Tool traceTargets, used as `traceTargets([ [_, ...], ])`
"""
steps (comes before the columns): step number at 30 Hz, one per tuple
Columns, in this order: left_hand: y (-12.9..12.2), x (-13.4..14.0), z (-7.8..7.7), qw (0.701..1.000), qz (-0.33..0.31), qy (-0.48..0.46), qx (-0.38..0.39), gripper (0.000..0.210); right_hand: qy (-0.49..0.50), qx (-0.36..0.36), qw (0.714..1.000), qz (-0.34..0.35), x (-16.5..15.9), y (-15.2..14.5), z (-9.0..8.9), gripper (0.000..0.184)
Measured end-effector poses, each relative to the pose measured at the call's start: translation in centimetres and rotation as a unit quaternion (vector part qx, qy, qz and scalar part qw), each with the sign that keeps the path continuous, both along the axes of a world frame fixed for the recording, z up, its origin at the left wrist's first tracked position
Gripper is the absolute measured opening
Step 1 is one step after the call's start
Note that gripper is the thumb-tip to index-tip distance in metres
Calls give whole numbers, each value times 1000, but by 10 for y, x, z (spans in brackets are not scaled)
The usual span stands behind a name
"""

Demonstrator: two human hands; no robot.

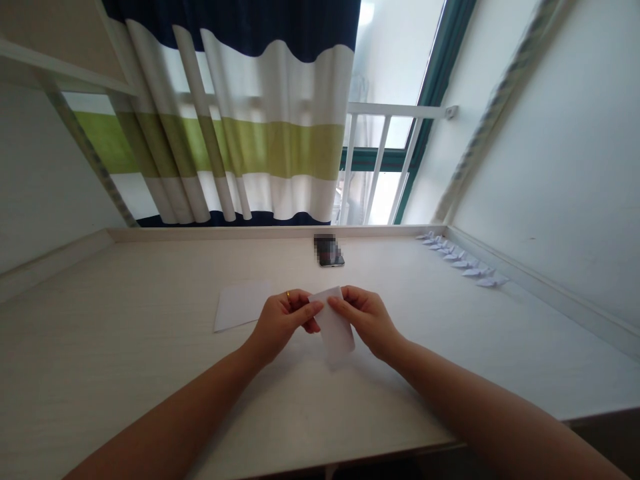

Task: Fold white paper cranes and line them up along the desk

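A small folded sheet of white paper (336, 333) is held up in front of me, above the desk. My left hand (287, 317) pinches its upper left corner between thumb and fingers, and a gold ring shows on one finger. On the other side, my right hand (367, 317) grips the upper right edge, thumb on the near face. Both thumbs almost meet near the paper's top edge. Behind my left hand a flat stack or sheet of white paper (239, 307) lies on the desk.
A dark phone (333, 257), partly blurred out, lies near the desk's back edge. Several folded white paper shapes (470, 270) stand in a row along the right wall. The pale wooden desk (125, 347) has a raised back rim. Beyond hang striped curtains (280, 147) and a white railing (383, 133).
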State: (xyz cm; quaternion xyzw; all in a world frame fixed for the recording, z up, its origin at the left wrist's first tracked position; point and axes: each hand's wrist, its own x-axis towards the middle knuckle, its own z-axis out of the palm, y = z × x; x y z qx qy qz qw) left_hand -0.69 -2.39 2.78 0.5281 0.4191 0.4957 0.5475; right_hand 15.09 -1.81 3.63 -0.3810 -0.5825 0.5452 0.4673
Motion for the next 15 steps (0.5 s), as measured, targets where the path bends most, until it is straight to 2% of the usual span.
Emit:
traceTargets([
  [15,-3,2,3,999,26,16,14,18,19,-15,1000,-6,0,0,0,19],
])
